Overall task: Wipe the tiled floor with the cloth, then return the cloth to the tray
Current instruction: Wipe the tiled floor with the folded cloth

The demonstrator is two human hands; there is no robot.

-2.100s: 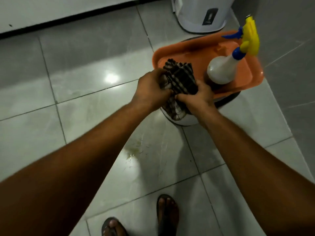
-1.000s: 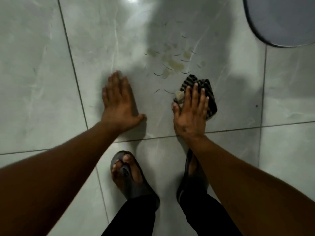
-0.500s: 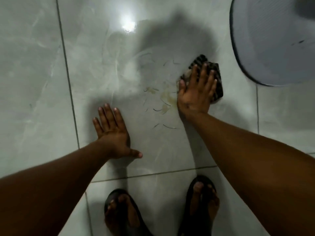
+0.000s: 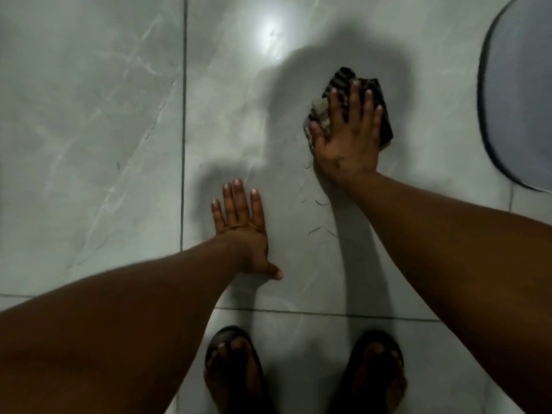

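Note:
My right hand [image 4: 349,138] lies flat, fingers spread, pressing the dark striped cloth [image 4: 343,82] onto the pale grey tiled floor [image 4: 104,115]. The cloth shows beyond the fingertips and on both sides of the hand. Thin dark hairs or fibres [image 4: 316,216] lie on the tile just nearer me than that hand. My left hand [image 4: 242,231] rests palm down on the same tile, fingers apart, holding nothing. The tray is out of view.
A grey rounded base [image 4: 519,94] of some object fills the right edge. Both feet in dark sandals, left [image 4: 233,369] and right [image 4: 376,369], stand at the bottom. A grout line [image 4: 183,144] runs up the floor left of my hands. A light glare [image 4: 270,34] shines near the top.
The cloth left the tray and came down onto the floor under my right hand. The yellowish stain seen half a second ago no longer shows; only a few fibres remain. My left hand stays planted.

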